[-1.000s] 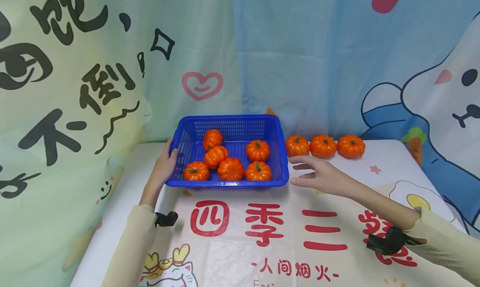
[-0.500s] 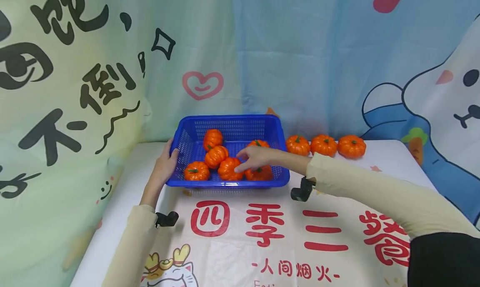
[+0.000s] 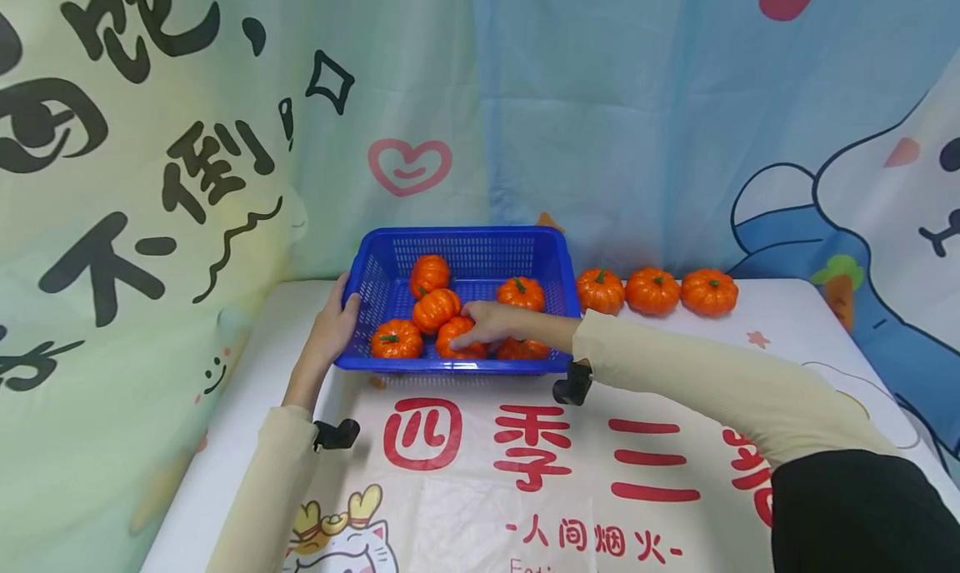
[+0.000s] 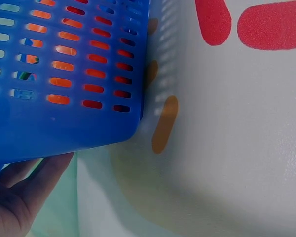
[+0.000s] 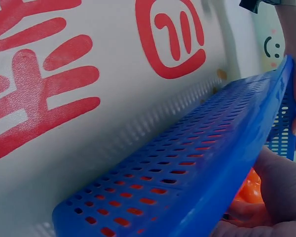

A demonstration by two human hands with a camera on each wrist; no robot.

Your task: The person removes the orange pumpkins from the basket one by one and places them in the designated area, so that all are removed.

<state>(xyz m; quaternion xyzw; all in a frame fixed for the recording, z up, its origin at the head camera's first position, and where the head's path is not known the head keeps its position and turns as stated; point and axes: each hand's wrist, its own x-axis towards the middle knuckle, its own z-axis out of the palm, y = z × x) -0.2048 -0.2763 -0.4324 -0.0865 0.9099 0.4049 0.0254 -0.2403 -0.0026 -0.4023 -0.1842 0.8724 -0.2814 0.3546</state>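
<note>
Altogether nine pumpkins (image 3: 397, 340), six in one basket (image 3: 480, 248); left hand's (image 3: 335, 323) grip on rim (image 3: 450, 366), right hand's (image 3: 489, 322) on pumpkin (image 3: 447, 333).

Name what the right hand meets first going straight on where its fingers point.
The middle pumpkin of the front row in the blue basket; the right hand appears to grip it. Past that, probably the neighboring pumpkin, though depth is unclear.
</note>
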